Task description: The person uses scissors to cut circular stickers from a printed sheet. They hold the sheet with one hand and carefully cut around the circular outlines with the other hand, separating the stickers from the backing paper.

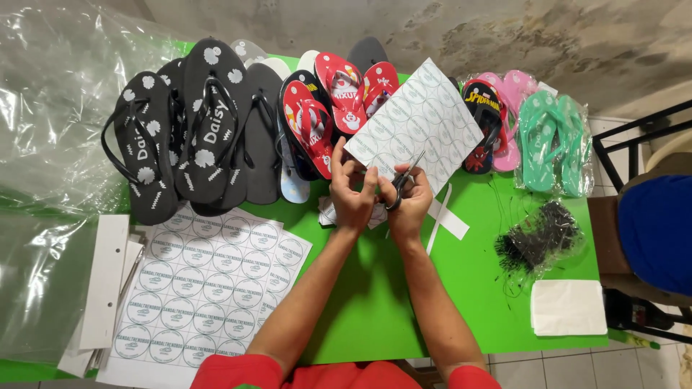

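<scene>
Nearest the camera, two red sleeves (238, 373) frame the bare forearms that reach up over the green table (375, 302). To the left of the arms a full sheet of round printed labels (205, 284) lies flat on the table, with white card strips (104, 281) beside it and clear plastic sheeting (43, 144) beyond. On the right lie a folded white napkin (568, 307) and, just past it, a clear bag of black string ties (540, 238). At mid-table the left hand (352, 193) pinches the lower edge of a second label sheet (418, 122), held tilted up off the table, while the right hand (409, 202) has its fingers clenched through the handles of a pair of scissors (405, 180) whose blades meet the sheet's lower edge. Cut white paper strips (445, 216) lie just beside the right hand. Farther back stands a row of flip-flops: black daisy-print pairs (194, 122) on the left, red cartoon-print ones (324, 108) in the middle, then a black pair bearing a superhero picture (481, 126), pink ones (515, 94) and bagged mint-green ones (551, 140) on the right.
</scene>
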